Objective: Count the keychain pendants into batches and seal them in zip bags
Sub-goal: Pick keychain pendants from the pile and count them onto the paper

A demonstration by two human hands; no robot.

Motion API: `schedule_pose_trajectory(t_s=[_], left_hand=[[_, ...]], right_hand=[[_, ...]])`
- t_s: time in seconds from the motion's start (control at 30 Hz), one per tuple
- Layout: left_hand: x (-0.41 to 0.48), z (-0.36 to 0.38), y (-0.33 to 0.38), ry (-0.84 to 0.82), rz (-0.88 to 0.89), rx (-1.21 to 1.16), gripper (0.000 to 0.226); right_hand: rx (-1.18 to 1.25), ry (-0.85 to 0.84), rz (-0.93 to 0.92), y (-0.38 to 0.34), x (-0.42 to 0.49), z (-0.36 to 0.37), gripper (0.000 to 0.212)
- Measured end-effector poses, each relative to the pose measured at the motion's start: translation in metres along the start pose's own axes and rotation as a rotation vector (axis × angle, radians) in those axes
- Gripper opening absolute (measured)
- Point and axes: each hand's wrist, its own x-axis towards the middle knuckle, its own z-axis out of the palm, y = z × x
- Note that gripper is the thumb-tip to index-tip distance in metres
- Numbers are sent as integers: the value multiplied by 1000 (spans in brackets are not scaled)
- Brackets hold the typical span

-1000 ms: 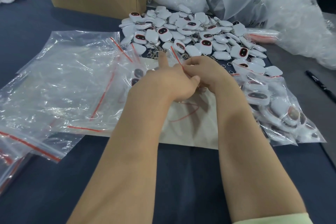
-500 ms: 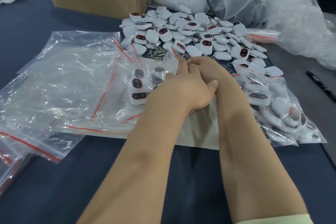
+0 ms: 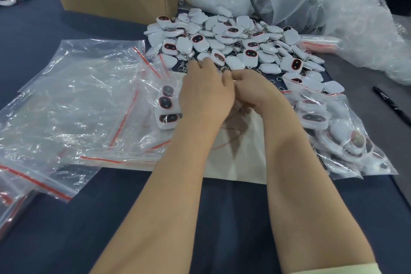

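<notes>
A clear zip bag [image 3: 166,108] with a red seal strip lies on a white sheet, three white pendants with dark faces showing inside it. My left hand [image 3: 205,93] lies over the bag's right part, fingers bent down at its far edge. Touching it, my right hand [image 3: 255,90] curls its fingers and pinches the same edge. The pinched strip itself is hidden under the hands. A heap of loose pendants [image 3: 233,44] with key rings lies just beyond both hands.
Empty zip bags [image 3: 77,100] spread to the left. Filled bags [image 3: 333,131] lie to the right, a black pen [image 3: 391,104] past them. A cardboard box [image 3: 111,3] of pendants stands at the back left, crumpled plastic bags [image 3: 322,6] at the back right.
My left hand crossed to the right over the bag's edge, then came back beside the right hand. The pendants in the bag came into view at its left.
</notes>
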Motion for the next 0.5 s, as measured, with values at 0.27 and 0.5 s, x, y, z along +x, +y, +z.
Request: schedule_pose_trajectory(t_s=[0.27,0.5], left_hand=[[4,8,-12,-5,-89,-94,43],[4,13,-12,-23,-54,-95,44]], right_hand=[[208,24,-4,3,-4,-3,20],[953,378,82,7,5,4,22]])
